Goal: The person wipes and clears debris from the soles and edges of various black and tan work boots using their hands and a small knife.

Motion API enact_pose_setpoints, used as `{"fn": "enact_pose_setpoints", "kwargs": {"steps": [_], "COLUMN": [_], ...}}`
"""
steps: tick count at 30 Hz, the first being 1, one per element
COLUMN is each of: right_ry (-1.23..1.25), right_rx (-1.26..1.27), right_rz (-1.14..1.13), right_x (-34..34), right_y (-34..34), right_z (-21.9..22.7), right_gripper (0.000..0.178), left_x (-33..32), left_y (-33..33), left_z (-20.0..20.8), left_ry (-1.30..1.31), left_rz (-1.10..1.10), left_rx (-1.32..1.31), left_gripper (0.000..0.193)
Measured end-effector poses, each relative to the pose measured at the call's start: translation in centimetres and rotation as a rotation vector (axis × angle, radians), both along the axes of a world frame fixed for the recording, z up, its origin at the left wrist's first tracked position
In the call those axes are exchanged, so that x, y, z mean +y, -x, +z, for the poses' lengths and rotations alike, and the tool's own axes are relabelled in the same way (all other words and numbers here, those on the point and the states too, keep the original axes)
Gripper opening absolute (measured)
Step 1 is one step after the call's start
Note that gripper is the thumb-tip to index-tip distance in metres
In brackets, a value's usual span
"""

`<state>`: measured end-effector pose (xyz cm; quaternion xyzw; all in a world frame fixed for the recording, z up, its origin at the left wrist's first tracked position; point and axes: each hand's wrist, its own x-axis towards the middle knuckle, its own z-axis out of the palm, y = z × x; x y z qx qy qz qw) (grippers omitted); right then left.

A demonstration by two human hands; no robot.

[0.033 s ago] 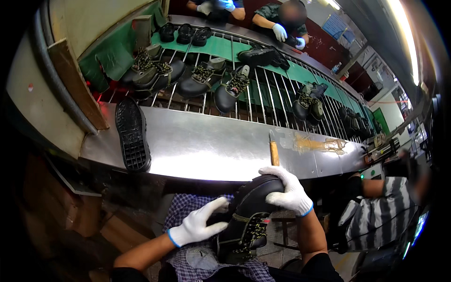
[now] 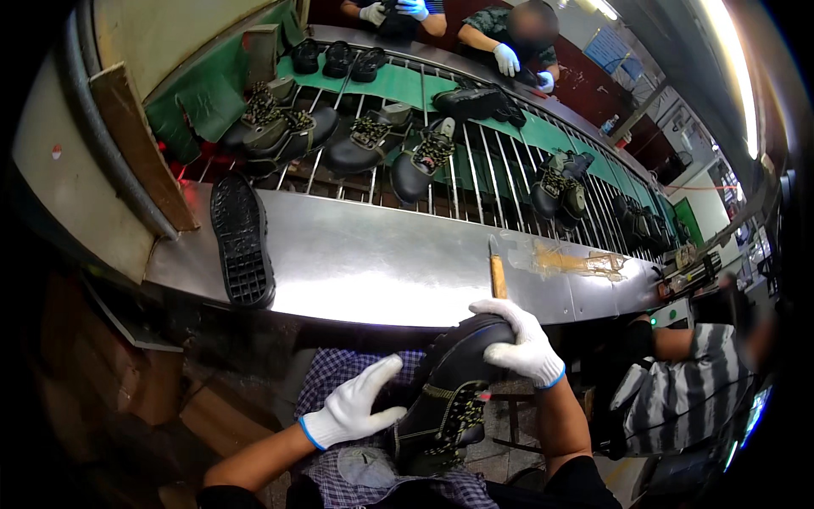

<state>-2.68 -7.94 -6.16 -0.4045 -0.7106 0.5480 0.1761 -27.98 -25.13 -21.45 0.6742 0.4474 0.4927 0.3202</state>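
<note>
A black work shoe (image 2: 445, 382) with yellow stitching and speckled yellow-black laces is held over my lap, toe end up. My right hand (image 2: 519, 343), in a white knit glove with a blue cuff, wraps round the toe. To the left of the shoe is my left hand (image 2: 354, 405), gloved the same way. Its thumb and fingers are spread, with the fingertips close to the shoe's side; whether they touch it I cannot tell. A black sole (image 2: 242, 246) lies tread up on the metal ledge (image 2: 356, 254). Beyond my right hand, a wooden-handled knife (image 2: 497, 271) rests there.
Behind the ledge runs a rack of metal rollers (image 2: 475, 178) carrying several black shoes (image 2: 369, 140). Green sheeting (image 2: 407, 85) lies along it. Two gloved co-workers (image 2: 509, 42) are across the rack. A person in a striped shirt (image 2: 678, 390) is at my right. Cardboard (image 2: 225, 416) stands at lower left.
My left hand has shifted slightly left, its thumb and fingers a little wider apart. My right hand still grips the shoe's toe.
</note>
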Motion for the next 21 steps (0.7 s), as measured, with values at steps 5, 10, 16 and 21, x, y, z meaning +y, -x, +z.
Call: {"fn": "enact_pose_setpoints", "kwargs": {"steps": [5,10,16,21], "right_ry": [0.090,0.116,0.050,-0.196], "right_rx": [0.174,0.127,0.036,-0.133], "right_rz": [0.033,0.086,0.096,0.188], "right_x": [0.1,-0.8,-1.4,-1.6], "right_y": [1.9,4.0,5.7,5.0], "right_z": [-3.5,-1.2,1.3,2.2], "right_gripper": [0.090,0.092,0.094,0.101], "left_x": [2.6,6.6,8.9,10.2], "left_y": [-0.7,3.0,1.3,1.7], "left_z": [1.0,1.5,3.7,5.4], "left_ry": [-0.395,-0.474,-0.391,0.317], "left_rz": [0.321,0.324,0.117,-0.245], "left_rx": [0.261,0.282,-0.066,-0.419], "left_gripper": [0.072,0.055,0.054,0.049]}}
